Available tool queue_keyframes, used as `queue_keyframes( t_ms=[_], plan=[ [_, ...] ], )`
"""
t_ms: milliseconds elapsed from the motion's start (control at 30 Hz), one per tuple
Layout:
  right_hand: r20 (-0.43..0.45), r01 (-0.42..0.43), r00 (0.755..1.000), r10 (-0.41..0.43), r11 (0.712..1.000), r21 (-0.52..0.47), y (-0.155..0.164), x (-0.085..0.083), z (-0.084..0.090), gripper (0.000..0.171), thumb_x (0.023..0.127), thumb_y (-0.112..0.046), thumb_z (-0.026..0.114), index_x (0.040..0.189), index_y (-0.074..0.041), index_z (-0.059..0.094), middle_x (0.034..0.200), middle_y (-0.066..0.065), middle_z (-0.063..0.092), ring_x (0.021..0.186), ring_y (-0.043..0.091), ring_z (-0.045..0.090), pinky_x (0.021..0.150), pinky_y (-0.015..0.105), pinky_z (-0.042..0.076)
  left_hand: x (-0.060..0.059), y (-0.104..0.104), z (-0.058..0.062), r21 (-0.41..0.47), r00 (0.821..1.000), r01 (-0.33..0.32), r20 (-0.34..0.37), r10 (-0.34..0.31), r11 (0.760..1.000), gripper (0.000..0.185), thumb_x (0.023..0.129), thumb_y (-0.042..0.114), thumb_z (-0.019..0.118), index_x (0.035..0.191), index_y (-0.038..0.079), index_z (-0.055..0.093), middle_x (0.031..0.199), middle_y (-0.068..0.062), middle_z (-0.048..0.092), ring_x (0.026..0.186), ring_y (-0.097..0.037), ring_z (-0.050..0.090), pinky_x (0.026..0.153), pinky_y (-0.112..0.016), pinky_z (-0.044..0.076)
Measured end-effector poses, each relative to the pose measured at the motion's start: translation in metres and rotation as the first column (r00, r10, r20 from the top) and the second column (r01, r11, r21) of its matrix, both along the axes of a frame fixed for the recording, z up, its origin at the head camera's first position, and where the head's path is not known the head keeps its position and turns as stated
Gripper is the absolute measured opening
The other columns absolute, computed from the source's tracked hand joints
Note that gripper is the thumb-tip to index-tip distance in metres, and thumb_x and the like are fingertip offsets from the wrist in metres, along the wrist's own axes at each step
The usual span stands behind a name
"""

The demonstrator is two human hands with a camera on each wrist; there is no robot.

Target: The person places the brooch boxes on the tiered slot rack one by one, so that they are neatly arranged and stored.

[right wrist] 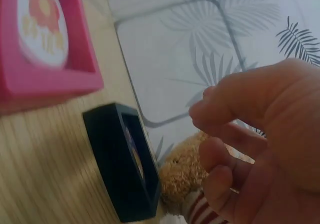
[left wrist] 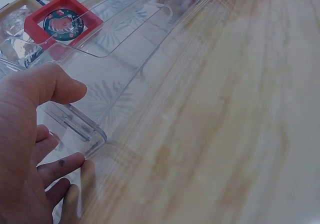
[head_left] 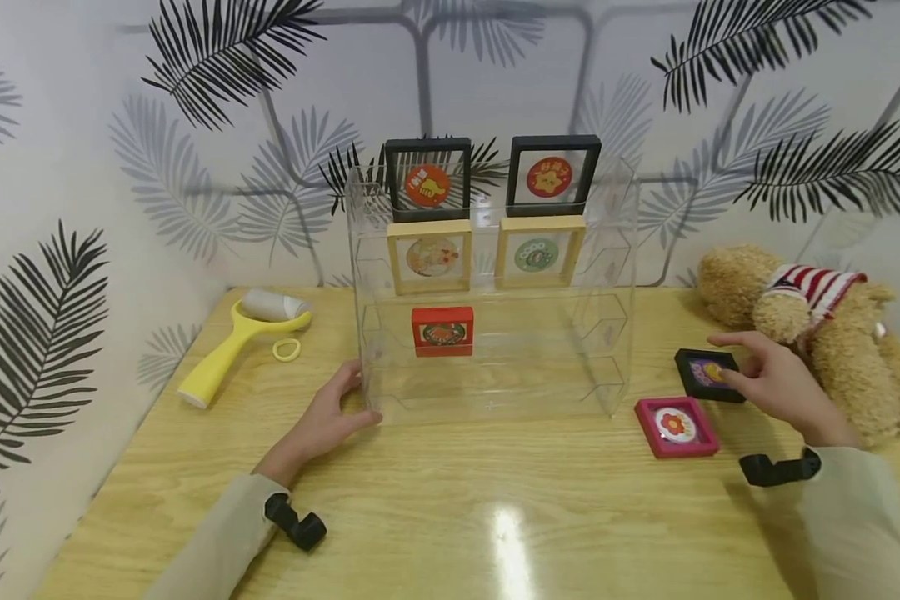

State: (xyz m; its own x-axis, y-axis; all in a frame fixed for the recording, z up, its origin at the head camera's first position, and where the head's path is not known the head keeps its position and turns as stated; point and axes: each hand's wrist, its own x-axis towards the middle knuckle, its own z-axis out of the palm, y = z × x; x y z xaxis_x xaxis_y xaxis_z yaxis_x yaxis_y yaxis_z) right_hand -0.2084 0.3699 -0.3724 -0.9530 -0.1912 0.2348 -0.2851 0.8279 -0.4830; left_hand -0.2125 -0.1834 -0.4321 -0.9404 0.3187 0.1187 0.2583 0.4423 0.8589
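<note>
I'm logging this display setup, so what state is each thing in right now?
Clear rack: upright on the table, steadied at its left corner by the left hand.
Red frame: standing on a lower shelf.
Black frame: tilted up under the right hand, touched, not gripped.
Pink frame: flat on the table.

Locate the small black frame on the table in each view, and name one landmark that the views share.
Head: the black frame lies right of centre on the table, under the right hand's fingers.
Left wrist: not in it.
Right wrist: lower centre, seen edge-on.
Shared landmark: the pink frame, beside it in the head view, upper left in the right wrist view.
</note>
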Motion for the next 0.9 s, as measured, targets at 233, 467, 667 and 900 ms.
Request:
queue_keyframes(
  t_ms=[233,467,667,900],
  plan=[
    [-0.100,-0.053,0.993,0.061,0.995,0.085,0.009,-0.003,-0.007,0.052,0.071,-0.008,0.077,0.118,-0.001,0.056,0.102,0.014,0.052,0.051,0.001,0.035,0.049,0.022,0.032,0.001,0.001,0.002,-0.015,1.000,-0.006,0.012,0.006,1.000,0.073,0.080,0.014,0.067,0.141,0.007,0.028,0.143,-0.020,0.036,0.132,-0.037,0.034,0.108,-0.053,0.025],
    [-0.017,-0.006,1.000,0.008,0.991,0.132,0.016,-0.010,-0.022,0.080,0.061,-0.027,0.085,0.127,0.002,0.049,0.124,0.027,0.046,0.087,0.031,0.053,0.074,0.044,0.045,0.001,-0.002,0.001,-0.001,1.000,0.002,0.011,-0.002,1.000,0.072,0.080,0.014,0.068,0.141,0.008,0.029,0.143,-0.019,0.037,0.132,-0.037,0.034,0.108,-0.053,0.025],
    [0.045,-0.013,0.999,0.007,0.992,0.125,0.019,-0.014,-0.032,0.088,0.061,-0.024,0.084,0.132,0.006,0.041,0.128,0.034,0.040,0.112,0.051,0.039,0.084,0.063,0.036,0.000,-0.004,-0.001,0.006,1.000,0.001,0.009,-0.001,1.000,0.072,0.080,0.014,0.068,0.140,0.008,0.030,0.143,-0.019,0.037,0.133,-0.038,0.033,0.108,-0.054,0.025],
    [0.085,-0.005,0.996,-0.005,0.993,0.118,0.022,-0.012,-0.034,0.089,0.064,-0.019,0.082,0.134,0.009,0.035,0.127,0.038,0.038,0.109,0.051,0.040,0.085,0.060,0.036,0.000,-0.001,0.000,0.020,1.000,0.018,0.002,-0.018,1.000,0.072,0.080,0.013,0.068,0.140,0.008,0.030,0.142,-0.019,0.038,0.132,-0.037,0.034,0.108,-0.054,0.025]
  ],
)
